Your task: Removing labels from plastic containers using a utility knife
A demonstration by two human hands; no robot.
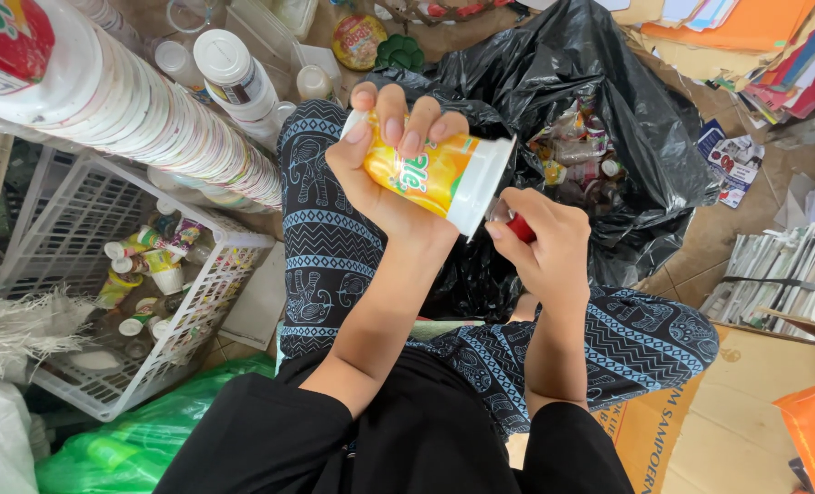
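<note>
Probably light and easily crushed, the cup is clasped round its wall by the left hand; beside its rim, a red-handled tool is pinched by the right hand.

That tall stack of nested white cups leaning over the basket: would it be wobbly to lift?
Probably. The stack of cups is long and leans over the white plastic basket, so it would likely bend or separate if lifted by one end. The thin plastic cups probably weigh little, and laid down, its round shape might roll.
</note>
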